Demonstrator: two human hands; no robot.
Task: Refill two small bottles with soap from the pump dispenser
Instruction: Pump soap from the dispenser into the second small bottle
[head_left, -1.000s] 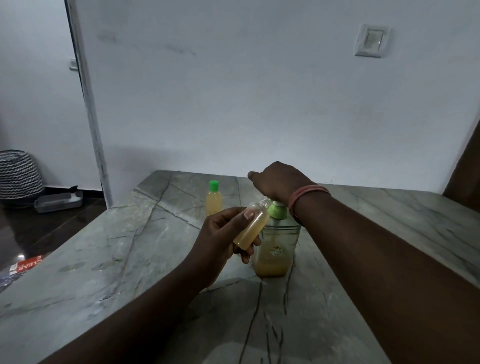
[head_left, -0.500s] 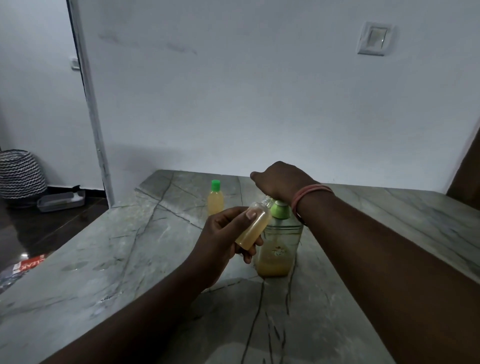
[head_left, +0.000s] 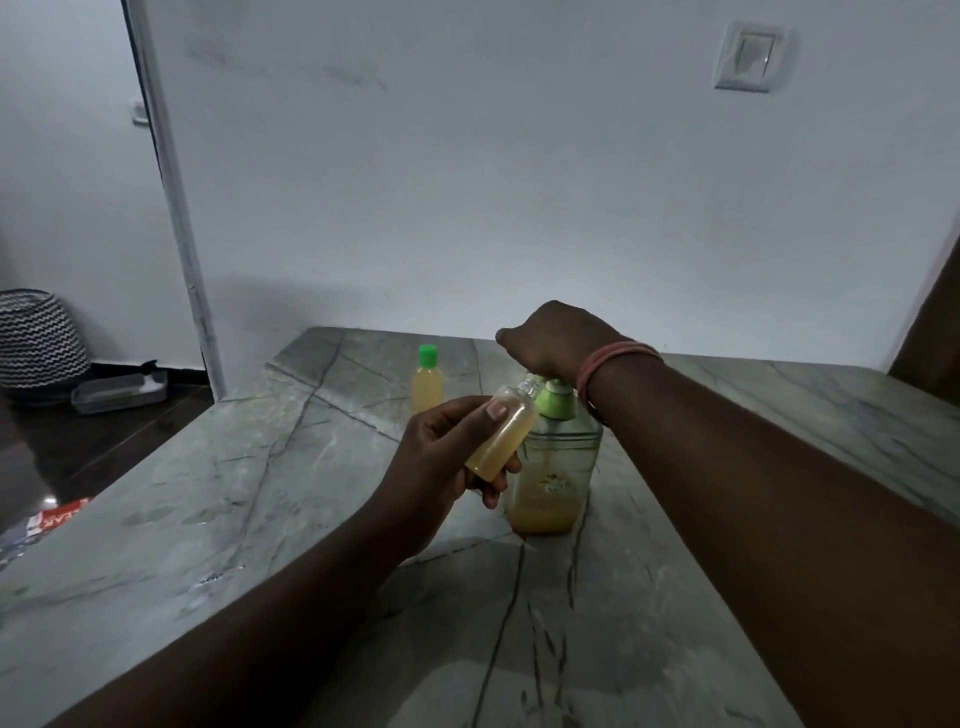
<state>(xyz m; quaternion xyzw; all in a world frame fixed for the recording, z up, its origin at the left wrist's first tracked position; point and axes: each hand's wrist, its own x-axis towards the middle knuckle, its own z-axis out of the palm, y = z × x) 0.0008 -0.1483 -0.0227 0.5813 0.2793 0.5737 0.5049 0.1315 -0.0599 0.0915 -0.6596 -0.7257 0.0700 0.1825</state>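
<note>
From the head camera, a grey-green veined stone table (head_left: 260, 519) carries a clear plastic pump dispenser with a light green collar (head_left: 558, 457); orange-yellow soap fills only its bottom part, the upper body being see-through. The right hand (head_left: 550, 338), with pink bangles (head_left: 613, 369) at the wrist, sits on top of the pump with its fingers curled down over the head, which they hide.

The left hand (head_left: 447, 457) grips a small uncapped clear plastic bottle (head_left: 504, 436) between thumb and curled fingers. That bottle is tilted, its open neck up against the pump just under the right hand, and yellowish soap fills most of it. Whether soap is flowing cannot be told.

Farther back on the table, left of the dispenser and apart from it, a second small bottle with a green cap (head_left: 428, 382) stands upright, filled with pale yellow soap nearly to the neck.

On the dark floor at left are a black-and-white zigzag basket (head_left: 36, 338) and a shallow grey tray (head_left: 119, 392).
</note>
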